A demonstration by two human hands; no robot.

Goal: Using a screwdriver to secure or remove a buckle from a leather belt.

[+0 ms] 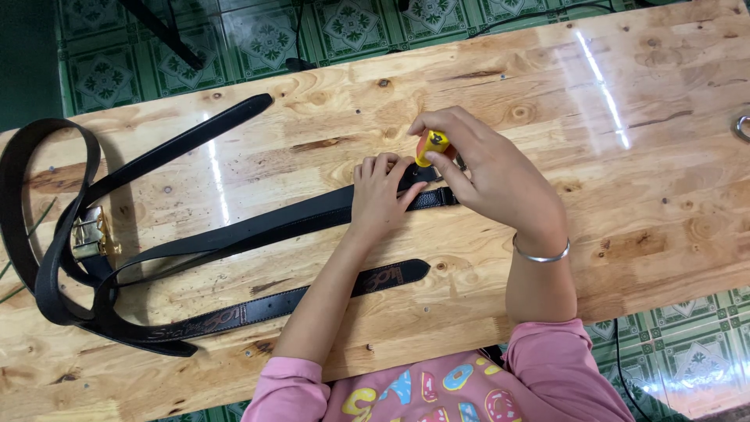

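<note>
While left hand [380, 191] presses belt [258, 227] flat mid-table, right hand [484, 172] pinches a yellow tool [432, 145].
Tool tip sits on belt end, just beside left fingertips [388, 162]; buckle [92, 234] near left edge.

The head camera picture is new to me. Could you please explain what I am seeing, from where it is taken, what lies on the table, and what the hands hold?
There is no machine here: a person works with two bare hands, and a camera worn on the head looks down at them. That is why you see pink sleeves at the bottom edge.

The surface is a glossy wooden table on a green tiled floor. Black leather belts lie across it, looping at the left, where a gold-coloured buckle shows.

The left hand presses one belt end down. The right hand, with a silver bracelet on its wrist, pinches a small yellow and orange tool over that belt end. What kind of tool it is, I cannot tell.
</note>
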